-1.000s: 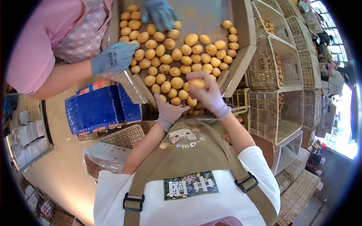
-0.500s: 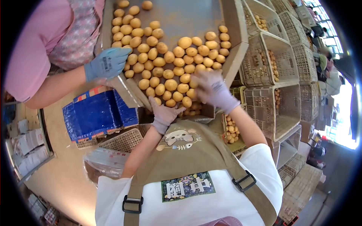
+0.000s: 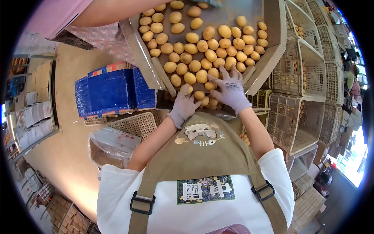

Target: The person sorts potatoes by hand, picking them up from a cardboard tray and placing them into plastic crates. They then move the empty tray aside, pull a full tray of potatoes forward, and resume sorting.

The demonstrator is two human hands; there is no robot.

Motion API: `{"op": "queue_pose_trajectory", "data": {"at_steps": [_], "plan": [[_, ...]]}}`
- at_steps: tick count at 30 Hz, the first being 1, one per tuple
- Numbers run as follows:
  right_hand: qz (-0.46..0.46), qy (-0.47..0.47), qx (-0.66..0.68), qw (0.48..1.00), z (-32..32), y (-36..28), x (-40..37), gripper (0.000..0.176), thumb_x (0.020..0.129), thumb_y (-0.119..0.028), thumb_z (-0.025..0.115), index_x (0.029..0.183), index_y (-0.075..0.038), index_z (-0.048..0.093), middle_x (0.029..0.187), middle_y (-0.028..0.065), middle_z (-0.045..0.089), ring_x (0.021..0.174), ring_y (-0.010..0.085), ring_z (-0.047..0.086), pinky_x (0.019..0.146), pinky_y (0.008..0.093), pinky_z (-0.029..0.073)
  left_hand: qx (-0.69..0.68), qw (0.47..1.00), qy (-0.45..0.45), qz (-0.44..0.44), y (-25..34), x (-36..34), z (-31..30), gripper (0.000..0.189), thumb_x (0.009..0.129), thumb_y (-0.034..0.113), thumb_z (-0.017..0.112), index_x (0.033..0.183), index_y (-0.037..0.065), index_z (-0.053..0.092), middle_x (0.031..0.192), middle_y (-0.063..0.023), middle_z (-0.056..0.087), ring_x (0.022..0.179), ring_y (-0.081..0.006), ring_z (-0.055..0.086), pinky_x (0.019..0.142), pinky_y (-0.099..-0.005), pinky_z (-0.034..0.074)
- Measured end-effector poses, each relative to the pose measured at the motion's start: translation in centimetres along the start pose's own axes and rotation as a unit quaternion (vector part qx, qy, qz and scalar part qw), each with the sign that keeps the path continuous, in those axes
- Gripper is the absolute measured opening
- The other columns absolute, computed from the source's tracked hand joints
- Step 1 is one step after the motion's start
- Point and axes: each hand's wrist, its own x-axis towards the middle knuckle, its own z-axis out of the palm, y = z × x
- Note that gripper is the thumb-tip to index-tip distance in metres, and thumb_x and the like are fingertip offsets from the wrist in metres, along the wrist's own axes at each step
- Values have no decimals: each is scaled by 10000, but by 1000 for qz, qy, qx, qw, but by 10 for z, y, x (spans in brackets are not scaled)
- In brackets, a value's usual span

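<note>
Many round yellow potatoes (image 3: 186, 58) lie spread over a metal sorting tray (image 3: 277, 24) with raised side walls. At the tray's near opening, my left hand (image 3: 184, 104), in a pale glove, has its fingers around a potato (image 3: 186, 89). My right hand (image 3: 231, 90), gloved the same way, rests with fingers spread over potatoes at the right of the opening, touching some of them. Between the two hands, a few potatoes (image 3: 199, 95) sit at the lip, with more partly hidden below it.
A co-worker's arm (image 3: 117, 11) reaches over the tray's far left, with a blue glove (image 3: 208, 3) at the top edge. Plastic crates (image 3: 307, 113) stack up at the right. A blue-wrapped box (image 3: 107, 93) and a beige crate (image 3: 134, 125) stand at the left.
My view has shifted, so the tray appears further right. My right hand has come back to the near opening. The co-worker's blue glove has moved from the left edge to the far side.
</note>
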Motion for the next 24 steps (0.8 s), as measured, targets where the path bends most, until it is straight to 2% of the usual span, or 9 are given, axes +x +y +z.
{"op": "queue_pose_trajectory", "data": {"at_steps": [2,3,4,7,12,17,19,21,24], "plan": [[73,-107,149,980,1,21,11,462,800,-437,711,1226,-262,677,1406,159,532,1267,420,495,1034,544,407,-194,969,109,-102,43,-14,47,768,919,686,505,1512,215,374,1536,-14,373,1437,-224,343,1152,-626,247],[151,-32,202,967,-1,24,17,483,807,-438,705,1262,-278,677,1437,172,512,1288,446,479,1012,534,437,-223,959,147,-94,50,-16,61,825,906,744,472,1523,208,361,1540,-20,365,1441,-237,335,1143,-632,273],[139,19,124,982,3,25,19,544,827,-456,683,1348,-311,630,1488,176,477,1359,474,411,1086,570,365,-211,963,139,-90,49,-15,62,821,910,742,461,1524,206,360,1540,-22,363,1438,-243,337,1136,-631,292],[82,-192,56,976,-1,7,11,632,856,-514,645,1457,-366,521,1618,159,319,1476,549,175,1188,646,131,-195,969,122,-89,48,-14,61,800,925,730,429,1521,201,365,1535,-24,367,1424,-259,351,1115,-624,342],[73,-184,66,978,6,12,7,611,859,-524,637,1445,-384,531,1622,138,316,1473,548,182,1193,653,122,-219,968,98,-77,49,-15,63,741,949,695,397,1497,195,403,1501,-25,415,1378,-278,405,1109,-607,375],[74,-198,56,976,-5,11,11,562,861,-506,640,1402,-367,580,1611,150,333,1465,550,205,1185,645,154,-242,960,111,-83,41,-10,52,561,1009,541,424,1437,180,455,1457,-29,458,1361,-271,423,1108,-614,377],[168,-142,238,946,7,30,29,564,853,-510,645,1396,-372,585,1614,165,322,1472,540,198,1182,651,147,-216,967,104,-81,27,-3,38,495,1024,481,439,1418,182,467,1449,-30,466,1368,-269,414,1111,-624,359],[191,44,218,956,10,27,34,537,850,-478,659,1363,-322,620,1569,196,382,1451,470,306,1159,629,220,-169,978,90,-79,16,1,28,437,1034,427,454,1404,196,473,1441,-30,473,1378,-265,403,1122,-635,321],[67,4,28,997,11,-5,19,479,861,-409,673,1312,-247,661,1501,200,460,1352,434,444,1117,571,316,-108,980,125,-110,22,3,31,526,1019,513,443,1458,225,431,1497,-32,441,1423,-257,363,1143,-636,240]]}}
